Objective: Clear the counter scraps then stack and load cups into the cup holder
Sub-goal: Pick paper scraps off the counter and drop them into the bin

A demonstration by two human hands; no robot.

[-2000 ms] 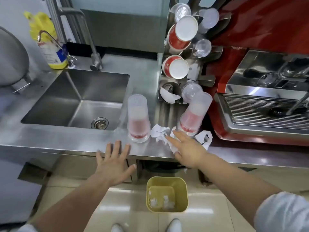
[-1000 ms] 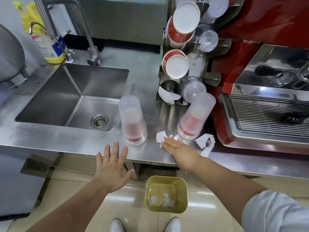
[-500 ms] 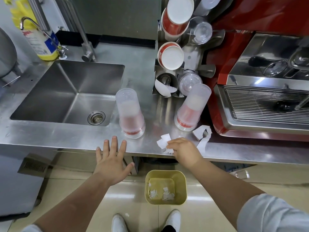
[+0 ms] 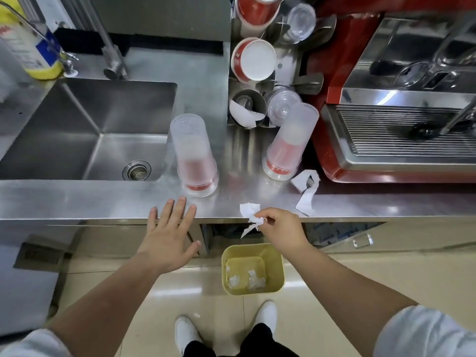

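My right hand (image 4: pixel 282 229) pinches white paper scraps (image 4: pixel 251 215) at the counter's front edge, above a yellow bin (image 4: pixel 253 269) on the floor that holds a few scraps. My left hand (image 4: pixel 167 237) is spread open, fingertips on the counter edge (image 4: pixel 103 210). Two stacks of upside-down clear cups with red inside stand on the counter: one (image 4: pixel 193 155) beside the sink, one (image 4: pixel 289 144) leaning near the cup holder (image 4: pixel 286 70). The holder carries red paper cups (image 4: pixel 253 59) and clear cups in its tubes. A longer white paper strip (image 4: pixel 306 191) lies right of my right hand.
The steel sink (image 4: pixel 98 132) with its faucet (image 4: pixel 113 60) fills the left. A yellow detergent bottle (image 4: pixel 33 52) stands at the back left. A red espresso machine (image 4: pixel 399 99) with a metal drip tray borders the right. My white shoes (image 4: pixel 188 333) stand below the bin.
My right hand dragged the scraps from beside the right cup stack to the counter's front edge and closed on them. My left hand stayed spread at the edge.
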